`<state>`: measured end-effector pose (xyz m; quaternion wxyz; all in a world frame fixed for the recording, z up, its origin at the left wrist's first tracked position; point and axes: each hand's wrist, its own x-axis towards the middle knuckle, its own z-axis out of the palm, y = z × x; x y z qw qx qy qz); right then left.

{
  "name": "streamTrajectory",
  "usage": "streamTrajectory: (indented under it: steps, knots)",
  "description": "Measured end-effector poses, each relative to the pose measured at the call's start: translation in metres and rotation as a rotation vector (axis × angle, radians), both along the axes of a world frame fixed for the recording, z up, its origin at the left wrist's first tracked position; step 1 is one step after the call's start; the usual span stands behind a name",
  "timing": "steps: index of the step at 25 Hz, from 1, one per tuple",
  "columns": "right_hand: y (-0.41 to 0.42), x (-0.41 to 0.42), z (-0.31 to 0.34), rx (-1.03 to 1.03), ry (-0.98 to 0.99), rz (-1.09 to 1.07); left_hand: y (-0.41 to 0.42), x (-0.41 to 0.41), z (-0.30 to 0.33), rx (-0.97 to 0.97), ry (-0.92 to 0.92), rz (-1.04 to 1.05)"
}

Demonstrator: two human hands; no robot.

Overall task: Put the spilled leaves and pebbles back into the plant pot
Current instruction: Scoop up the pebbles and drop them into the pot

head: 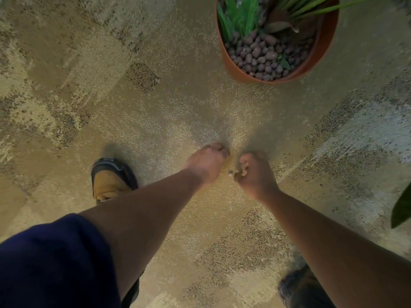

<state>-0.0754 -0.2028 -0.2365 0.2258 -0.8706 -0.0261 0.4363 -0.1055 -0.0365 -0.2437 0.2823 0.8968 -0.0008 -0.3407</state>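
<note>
Pebbles: most sit in the plant pot (pixel 320 50), a brown heap (pixel 264 56) under green blades; one loose pebble (pixel 230 173) lies on the carpet (pixel 155 107) between the two hands, and a few more show in the curl of the right hand (pixel 258 174).
Plant pot: terracotta-coloured, standing on the carpet well ahead of the hands and off to the right.
Spilled leaves: none that I can make out on the carpet near the hands; a dark green leaf (pixel 402 207) juts in at the right edge, whether spilled or growing I cannot tell.
Left hand (pixel 208 162): low over the carpet, knuckles up, fingers curled under; its grip looks closed, but what it has, if anything, is hidden.
Right hand: just beside the left, fingers folded into a loose fist with small pebbles showing at the thumb side, so its grip is closed around them.
Arms: both reach down and forward, nearly straight, converging on one spot; the person is bent over, a tan shoe (pixel 111 181) planted to the left.
Step in hand: gathering the last pebbles, as I judge it.
Doing it well: pinch up the loose pebble without opening the full fist, keep palms cupped upward on the carry, and release low over the pot so nothing bounces out.
</note>
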Motion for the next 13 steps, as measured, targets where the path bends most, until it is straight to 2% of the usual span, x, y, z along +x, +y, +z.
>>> streamTrajectory:
  steps: [5, 13]
  knots:
    - [0.013, -0.017, 0.001, -0.014, -0.019, 0.093, 0.0, 0.001, 0.001, -0.01, 0.045, 0.004]
    - [0.011, -0.019, -0.002, -0.057, -0.105, 0.248, 0.008, -0.004, -0.002, -0.1, 0.158, 0.133]
